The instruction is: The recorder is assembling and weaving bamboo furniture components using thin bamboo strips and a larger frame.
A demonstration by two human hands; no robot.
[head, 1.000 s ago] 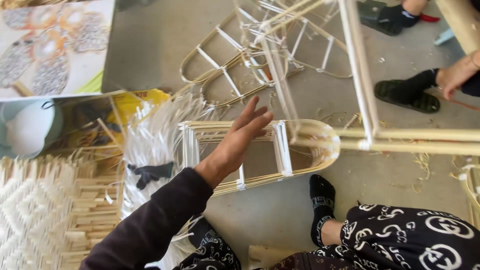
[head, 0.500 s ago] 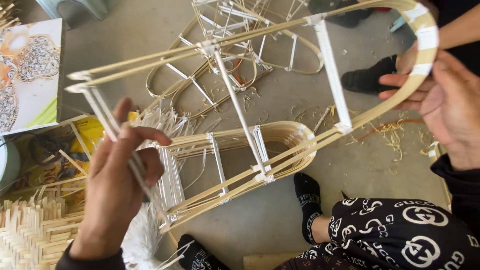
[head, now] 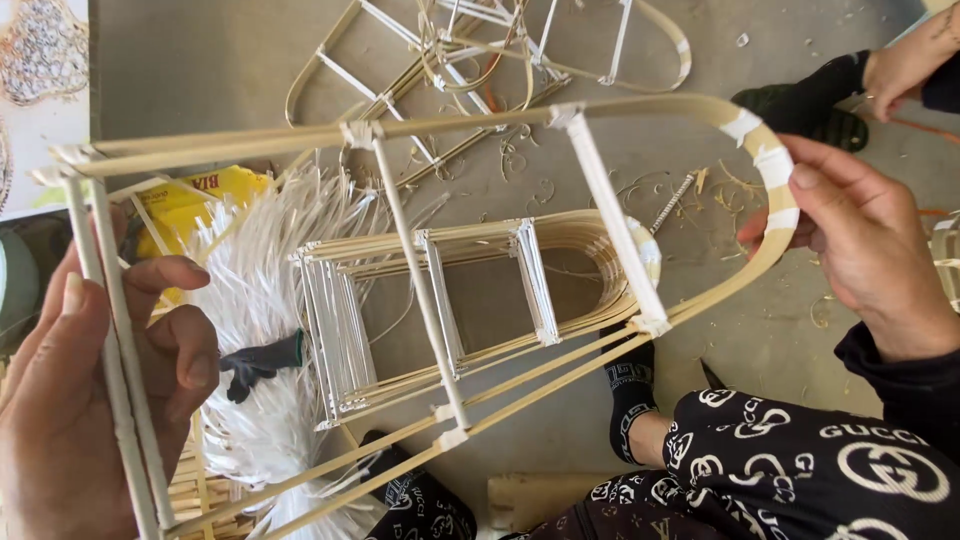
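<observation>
I hold a long pale cane frame (head: 610, 225), shaped like an arch with cross rungs, flat before me. My left hand (head: 90, 400) is closed round its straight double end bar at the lower left. My right hand (head: 865, 245) pinches the curved, tape-wrapped end at the right. Under the frame lies a stack of like frames (head: 440, 290) on the concrete floor.
A bundle of white strips (head: 260, 300) tied with a black band lies left of the stack, beside a yellow packet (head: 185, 205). More bent frames (head: 480, 50) lie at the top. Another person's hand (head: 905, 65) and black-socked foot (head: 805, 100) sit at the upper right. Cane sticks (head: 195, 490) lie bottom left.
The frame has come closer and lower across my view. My left hand has shifted down along the end bar, and my right hand has moved inward on the curved end.
</observation>
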